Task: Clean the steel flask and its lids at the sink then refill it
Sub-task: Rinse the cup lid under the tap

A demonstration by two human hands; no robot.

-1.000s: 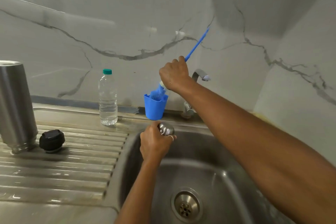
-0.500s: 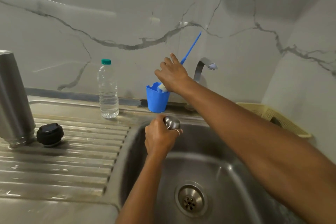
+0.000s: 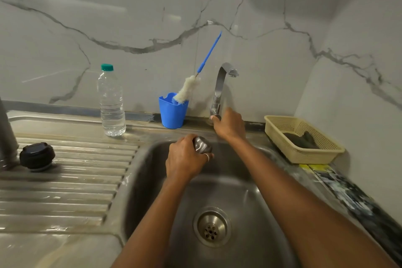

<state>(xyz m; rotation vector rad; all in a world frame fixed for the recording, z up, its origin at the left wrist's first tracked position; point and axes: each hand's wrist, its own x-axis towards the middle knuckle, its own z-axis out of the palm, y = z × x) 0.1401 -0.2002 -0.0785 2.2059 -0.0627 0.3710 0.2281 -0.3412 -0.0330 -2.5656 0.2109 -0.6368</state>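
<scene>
My left hand (image 3: 186,159) grips a small steel lid (image 3: 202,144) over the back of the sink basin (image 3: 250,198). My right hand (image 3: 229,125) is at the base of the steel tap (image 3: 220,84), fingers curled round its knob. The steel flask (image 3: 7,137) stands at the far left edge on the ribbed drainboard (image 3: 76,180), mostly cut off. Its black lid (image 3: 37,155) lies beside it. A bottle brush with a blue handle (image 3: 195,76) leans in a blue cup (image 3: 173,111) against the wall.
A clear water bottle with a green cap (image 3: 111,102) stands on the counter behind the drainboard. A cream plastic basket (image 3: 304,139) with a dark item sits right of the sink. The drain (image 3: 211,227) is in the basin floor.
My right hand let go of the bottle brush, which now rests in the blue cup, and moved right and down to the tap's knob. My left hand kept the steel lid.
</scene>
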